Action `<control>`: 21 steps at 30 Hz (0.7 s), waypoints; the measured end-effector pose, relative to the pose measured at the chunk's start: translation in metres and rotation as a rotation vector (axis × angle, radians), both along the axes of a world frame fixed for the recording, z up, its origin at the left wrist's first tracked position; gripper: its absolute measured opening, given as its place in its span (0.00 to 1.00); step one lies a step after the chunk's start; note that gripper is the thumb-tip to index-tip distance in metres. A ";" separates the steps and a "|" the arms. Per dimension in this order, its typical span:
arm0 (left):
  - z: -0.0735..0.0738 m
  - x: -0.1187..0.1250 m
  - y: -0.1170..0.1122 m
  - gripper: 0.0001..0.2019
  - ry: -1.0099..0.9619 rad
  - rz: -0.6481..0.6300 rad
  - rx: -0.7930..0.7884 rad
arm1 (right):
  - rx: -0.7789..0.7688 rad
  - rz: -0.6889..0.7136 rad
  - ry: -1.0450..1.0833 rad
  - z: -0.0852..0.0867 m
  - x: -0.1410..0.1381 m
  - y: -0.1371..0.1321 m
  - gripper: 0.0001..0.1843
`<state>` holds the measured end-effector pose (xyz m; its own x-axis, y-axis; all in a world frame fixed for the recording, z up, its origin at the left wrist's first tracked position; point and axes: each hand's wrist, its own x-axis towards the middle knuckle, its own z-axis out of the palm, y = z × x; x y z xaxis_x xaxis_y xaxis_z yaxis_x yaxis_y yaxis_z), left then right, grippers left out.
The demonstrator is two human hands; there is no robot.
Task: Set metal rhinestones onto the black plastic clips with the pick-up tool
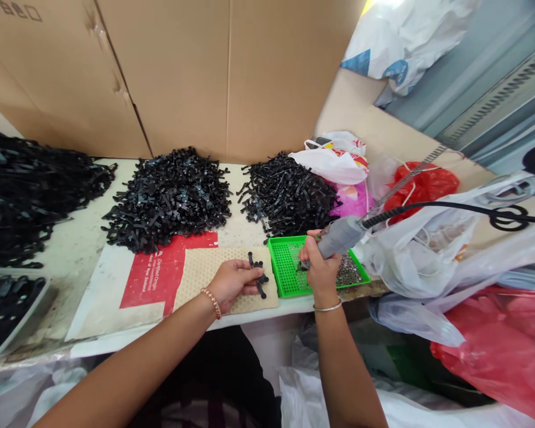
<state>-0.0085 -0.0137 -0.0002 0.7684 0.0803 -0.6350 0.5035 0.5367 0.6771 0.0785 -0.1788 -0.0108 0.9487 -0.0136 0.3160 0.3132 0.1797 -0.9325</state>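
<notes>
Between the fingers of my left hand [235, 283] is a small black plastic part [262, 288], made of crossing narrow pieces, held just over a tan textured mat [196, 279]. My right hand [323, 270] is wrapped round a grey electric screwdriver [341, 236] with a black cord. Its tip points down over a green perforated tray [289, 292]. Small metal screws [348, 270] lie in the right part of that tray, partly hidden behind my right hand.
Heaps of black parts lie behind: a left heap [27, 190], a middle heap [173, 196] and a right heap [289, 193]. A white tub [49, 294] holds more. Cardboard [182, 77] stands behind; plastic bags [410, 255] crowd the right. The screwdriver's cord [450, 205] runs rightward.
</notes>
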 end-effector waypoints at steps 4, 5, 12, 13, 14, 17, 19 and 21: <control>0.000 0.001 -0.001 0.14 0.003 0.000 0.021 | 0.029 -0.010 0.001 0.001 -0.001 0.002 0.13; 0.000 0.001 -0.001 0.14 0.006 -0.001 0.026 | 0.034 -0.025 0.002 0.003 -0.002 0.002 0.14; -0.004 0.000 -0.002 0.14 -0.044 -0.010 -0.033 | 0.212 -0.110 -0.055 0.043 -0.015 0.019 0.18; -0.004 0.000 -0.002 0.14 -0.050 -0.004 -0.037 | 0.240 -0.088 -0.060 0.049 -0.018 0.026 0.18; -0.005 0.000 -0.002 0.14 -0.054 0.001 -0.036 | 0.264 -0.061 -0.056 0.053 -0.021 0.033 0.18; -0.008 0.000 -0.003 0.13 -0.064 -0.004 -0.008 | 0.295 0.023 -0.002 0.057 -0.027 0.056 0.19; -0.008 0.000 -0.003 0.13 -0.069 -0.020 0.016 | 0.289 0.061 0.044 0.054 -0.028 0.068 0.18; -0.008 0.000 -0.003 0.12 -0.076 -0.029 0.026 | 0.279 0.080 0.075 0.050 -0.027 0.076 0.18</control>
